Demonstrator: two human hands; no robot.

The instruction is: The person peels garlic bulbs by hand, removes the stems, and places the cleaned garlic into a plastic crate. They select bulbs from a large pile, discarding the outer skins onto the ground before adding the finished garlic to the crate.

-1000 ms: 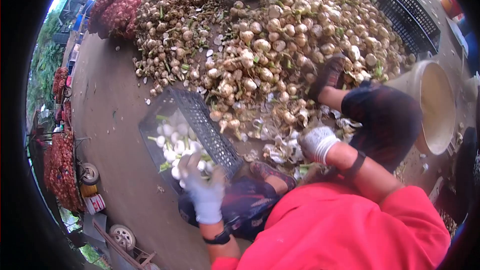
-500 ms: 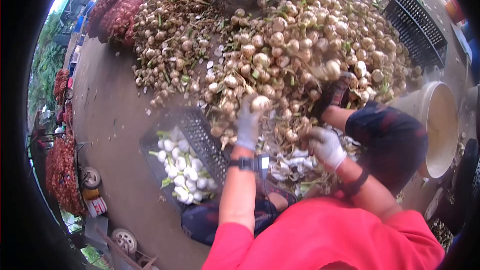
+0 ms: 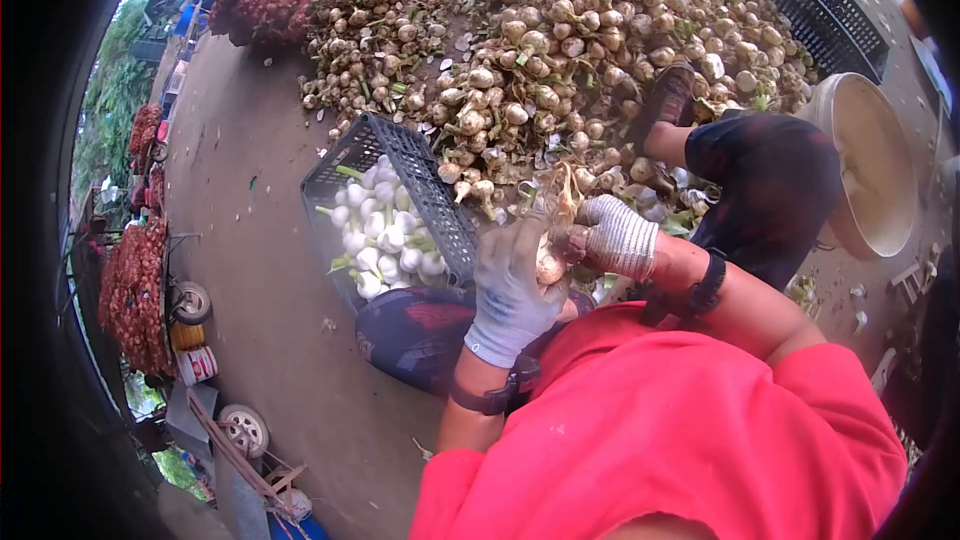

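We hold one garlic bulb (image 3: 549,262) between both gloved hands, above our lap. Left hand (image 3: 512,290) clenches its body; right hand (image 3: 615,236) appears to grip the stem end. Black crate (image 3: 432,208) of peeled white bulbs (image 3: 380,235) sits just left; unpeeled garlic heap (image 3: 560,60) lies beyond.
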